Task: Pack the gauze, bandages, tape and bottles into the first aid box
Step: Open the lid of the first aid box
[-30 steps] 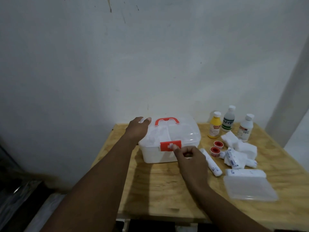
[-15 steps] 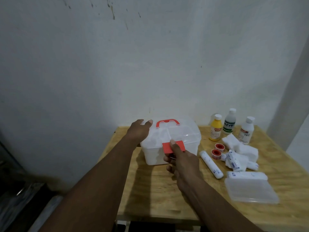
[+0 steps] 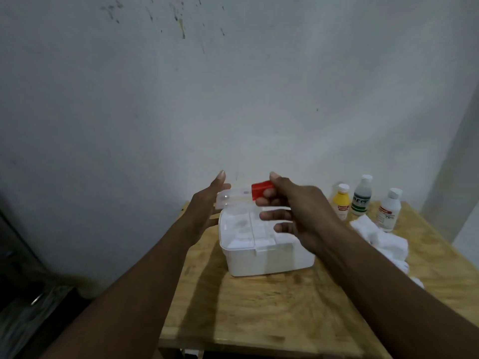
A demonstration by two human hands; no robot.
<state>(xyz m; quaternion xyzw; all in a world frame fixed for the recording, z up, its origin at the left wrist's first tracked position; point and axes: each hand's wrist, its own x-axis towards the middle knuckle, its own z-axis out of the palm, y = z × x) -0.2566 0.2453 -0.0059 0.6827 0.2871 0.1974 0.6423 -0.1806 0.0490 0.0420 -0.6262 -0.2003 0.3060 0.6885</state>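
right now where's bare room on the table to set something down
Bare wood runs between the first aid box and the near edge of the table, plus a narrow strip left of the box. The right side is crowded: gauze, bottles.

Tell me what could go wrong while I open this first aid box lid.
The right hand holds the lid up only by a pinch on its red latch; a slip could let it drop shut. Neither hand holds the box base, so it might tip or slide backward. The yellow bottle stands close beside the right hand and could get knocked over.
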